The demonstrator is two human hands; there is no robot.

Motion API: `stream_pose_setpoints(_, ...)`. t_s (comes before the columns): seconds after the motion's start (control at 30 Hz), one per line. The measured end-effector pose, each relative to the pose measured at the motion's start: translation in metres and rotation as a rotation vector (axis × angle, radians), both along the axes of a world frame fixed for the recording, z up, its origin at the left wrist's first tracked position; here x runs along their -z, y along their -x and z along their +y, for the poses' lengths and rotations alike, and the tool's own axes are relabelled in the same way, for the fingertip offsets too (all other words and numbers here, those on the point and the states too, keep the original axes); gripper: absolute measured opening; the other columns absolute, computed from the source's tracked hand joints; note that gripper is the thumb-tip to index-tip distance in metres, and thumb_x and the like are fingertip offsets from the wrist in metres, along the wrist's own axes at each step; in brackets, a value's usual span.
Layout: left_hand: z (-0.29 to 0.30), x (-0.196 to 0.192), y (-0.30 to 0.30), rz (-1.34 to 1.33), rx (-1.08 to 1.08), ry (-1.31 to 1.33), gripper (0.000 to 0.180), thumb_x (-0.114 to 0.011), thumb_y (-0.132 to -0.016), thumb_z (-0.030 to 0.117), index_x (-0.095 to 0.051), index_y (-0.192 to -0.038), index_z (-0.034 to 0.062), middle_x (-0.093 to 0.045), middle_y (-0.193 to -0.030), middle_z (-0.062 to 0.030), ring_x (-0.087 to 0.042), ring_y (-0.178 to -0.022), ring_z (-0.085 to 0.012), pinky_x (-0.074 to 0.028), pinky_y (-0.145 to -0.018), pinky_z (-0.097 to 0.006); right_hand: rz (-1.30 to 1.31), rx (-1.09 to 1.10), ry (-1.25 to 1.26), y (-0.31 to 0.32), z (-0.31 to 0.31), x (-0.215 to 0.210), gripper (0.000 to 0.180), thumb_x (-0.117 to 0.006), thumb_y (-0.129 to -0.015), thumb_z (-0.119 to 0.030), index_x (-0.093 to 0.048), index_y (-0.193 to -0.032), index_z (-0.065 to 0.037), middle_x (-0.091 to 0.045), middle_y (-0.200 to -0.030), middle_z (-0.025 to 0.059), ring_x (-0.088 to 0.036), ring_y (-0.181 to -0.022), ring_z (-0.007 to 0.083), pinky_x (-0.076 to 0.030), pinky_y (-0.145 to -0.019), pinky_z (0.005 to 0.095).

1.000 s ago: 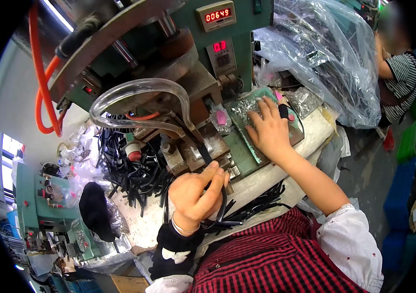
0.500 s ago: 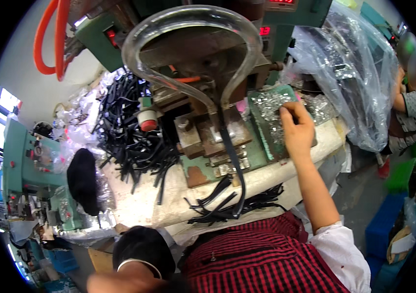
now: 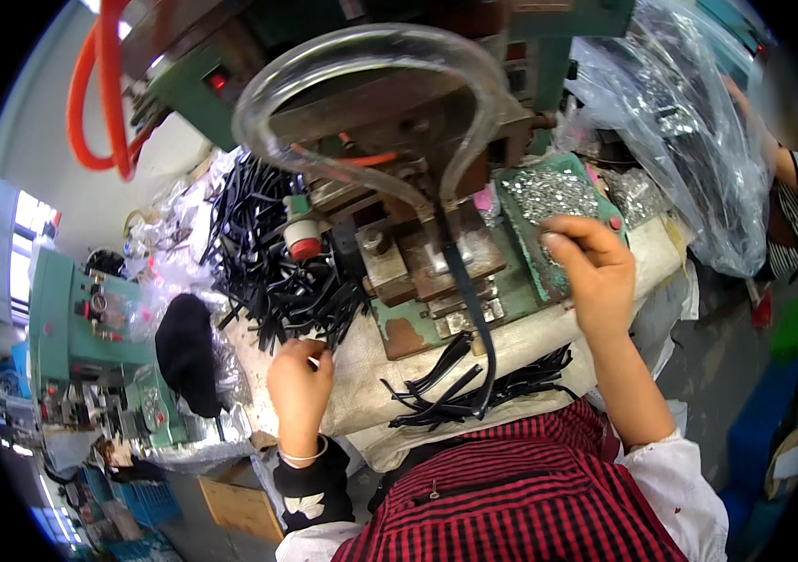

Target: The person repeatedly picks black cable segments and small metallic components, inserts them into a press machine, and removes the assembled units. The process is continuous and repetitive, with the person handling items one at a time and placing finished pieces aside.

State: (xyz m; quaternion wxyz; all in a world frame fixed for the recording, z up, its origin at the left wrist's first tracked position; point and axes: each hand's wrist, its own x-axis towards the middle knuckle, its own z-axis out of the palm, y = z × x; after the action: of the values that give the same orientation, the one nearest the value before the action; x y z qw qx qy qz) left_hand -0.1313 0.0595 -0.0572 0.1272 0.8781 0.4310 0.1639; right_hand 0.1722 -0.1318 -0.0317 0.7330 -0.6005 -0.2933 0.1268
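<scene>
black strap (image 3: pixel 470 300) hangs from the press before you

the press (image 3: pixel 399 131) is cut off at the top edge. in the black pile (image 3: pixel 296 290), single strips are hard to separate. your right hand (image 3: pixel 598 281) hides the near corner of the green tray (image 3: pixel 523 245); its thumb and forefinger sit close together, but i cannot tell whether they clamp a metal bit. the strap's upper end is unclear between the ends of the clear tube (image 3: pixel 251 122). half a second ago your left hand (image 3: pixel 298 386) was blurred at the bottom edge; now its fingers curl at the pile, grip unclear.
</scene>
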Motion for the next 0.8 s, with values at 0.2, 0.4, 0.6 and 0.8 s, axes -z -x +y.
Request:
stream_pose_setpoints(0.2, 0.012, -0.027, -0.040, -0.890, 0.028, 0.461, 0.012, -0.062, -0.098, 0.003, -0.063, -0.109, -0.0020, -0.071, -0.090, -0.0081, -0.064, -0.069, -0.0095, -0.046, -0.058, -0.020, -0.109, -0.001, -0.052, 0.035, 0.057, -0.017, 0.041, -0.072, -0.083, 0.001, -0.062, -0.123, 0.004, -0.069, -0.109, 0.0114, -0.066, -0.093, 0.0163, -0.052, -0.086, 0.0290)
stream_pose_setpoints(0.4, -0.015, -0.099, -0.088, -1.228, 0.506, 0.039, 0.016, -0.056, -0.103, 0.012, -0.062, -0.104, -0.0026, -0.070, -0.091, -0.0153, -0.064, -0.065, -0.0185, -0.052, -0.057, -0.024, 0.212, -0.168, -0.132, 0.044, 0.058, -0.031, 0.052, -0.068, -0.087, 0.003, -0.050, -0.135, 0.003, -0.068, -0.099, 0.0059, -0.062, -0.093, 0.0092, -0.047, -0.090, 0.0244)
stream_pose_setpoints(0.6, -0.016, -0.128, -0.101, -1.105, 0.398, 0.029, 0.009, -0.064, -0.094, 0.000, -0.065, -0.098, -0.0083, -0.070, -0.095, -0.0177, -0.064, -0.078, -0.0155, -0.050, -0.064, -0.021, 0.149, -0.177, -0.078, 0.060, 0.052, -0.047, 0.052, -0.066, -0.086, 0.003, -0.049, -0.136, 0.004, -0.067, -0.101, 0.0085, -0.063, -0.096, 0.0134, -0.047, -0.092, 0.0278)
stream_pose_setpoints(0.8, -0.046, -0.092, -0.107, -0.810, 0.736, -0.369, 0.016, -0.079, -0.080, 0.001, -0.071, -0.094, -0.0007, -0.073, -0.093, -0.0149, -0.070, -0.072, -0.0242, -0.056, -0.063, -0.031, -0.723, 0.108, 0.471, -0.002, 0.004, -0.015, 0.034, -0.072, -0.083, -0.013, -0.068, -0.116, -0.006, -0.062, -0.125, 0.0235, -0.055, -0.126, 0.0375, -0.049, -0.098, 0.0473)
